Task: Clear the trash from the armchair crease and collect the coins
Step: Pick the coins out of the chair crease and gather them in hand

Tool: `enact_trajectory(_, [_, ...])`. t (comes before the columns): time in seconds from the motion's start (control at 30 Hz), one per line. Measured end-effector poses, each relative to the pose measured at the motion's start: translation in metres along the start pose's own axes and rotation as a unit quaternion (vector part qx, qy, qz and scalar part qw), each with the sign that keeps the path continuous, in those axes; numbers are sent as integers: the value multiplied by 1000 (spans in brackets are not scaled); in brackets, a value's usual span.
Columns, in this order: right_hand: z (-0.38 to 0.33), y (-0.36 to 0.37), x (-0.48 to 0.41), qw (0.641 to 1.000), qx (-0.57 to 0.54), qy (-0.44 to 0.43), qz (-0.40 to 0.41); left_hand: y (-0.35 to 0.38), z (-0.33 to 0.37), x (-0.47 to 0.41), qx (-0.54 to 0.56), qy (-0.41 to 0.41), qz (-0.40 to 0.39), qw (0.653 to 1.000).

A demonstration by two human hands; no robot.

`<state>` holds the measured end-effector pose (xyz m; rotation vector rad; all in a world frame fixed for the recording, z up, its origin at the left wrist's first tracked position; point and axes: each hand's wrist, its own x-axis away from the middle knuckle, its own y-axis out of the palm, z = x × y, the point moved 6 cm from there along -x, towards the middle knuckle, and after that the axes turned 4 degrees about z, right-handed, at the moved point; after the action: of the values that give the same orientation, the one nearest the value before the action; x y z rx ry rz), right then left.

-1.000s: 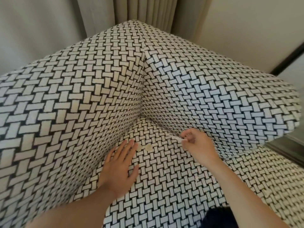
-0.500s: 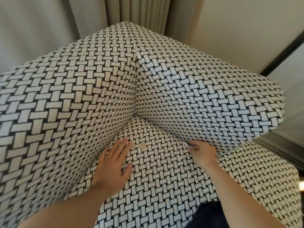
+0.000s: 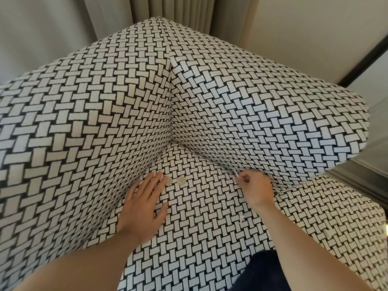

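While the left hand (image 3: 142, 204) rests flat, fingers straight, beside two hard coins (image 3: 180, 181), the right hand (image 3: 255, 189) pinches by its free end what seems a flimsy paper scrap (image 3: 235, 173) in the armchair crease (image 3: 201, 156).

Black-and-white woven armchair (image 3: 273, 114); left hand (image 3: 142, 203) lies flat on the seat (image 3: 199, 208) beside two coins (image 3: 180, 181); right hand (image 3: 255, 189) pinches a thin white scrap (image 3: 236, 174) at the crease (image 3: 210, 160).

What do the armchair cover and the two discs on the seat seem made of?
Armchair cover: woven upholstery fabric, matte, with a slightly fuzzy black-and-white basket-weave print. Two discs: probably metal coins, dull silver-grey, flat and round; too small to be sure.
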<state>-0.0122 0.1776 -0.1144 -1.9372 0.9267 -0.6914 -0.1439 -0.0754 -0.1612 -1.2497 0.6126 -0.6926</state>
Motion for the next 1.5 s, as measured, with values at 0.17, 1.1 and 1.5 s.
enact_trajectory(0.17, [-9,-10,7,993,43,-71,-89,-1,1,-1,2,3,-3,1000])
enact_trajectory(1.1, [5,2,47,947,147,-47,-282,0,2,-1,9,5,-3,1000])
enact_trajectory(1.5, [-6,2,40,958,119,-102,-239,-1,1,0,23,7,6,1000])
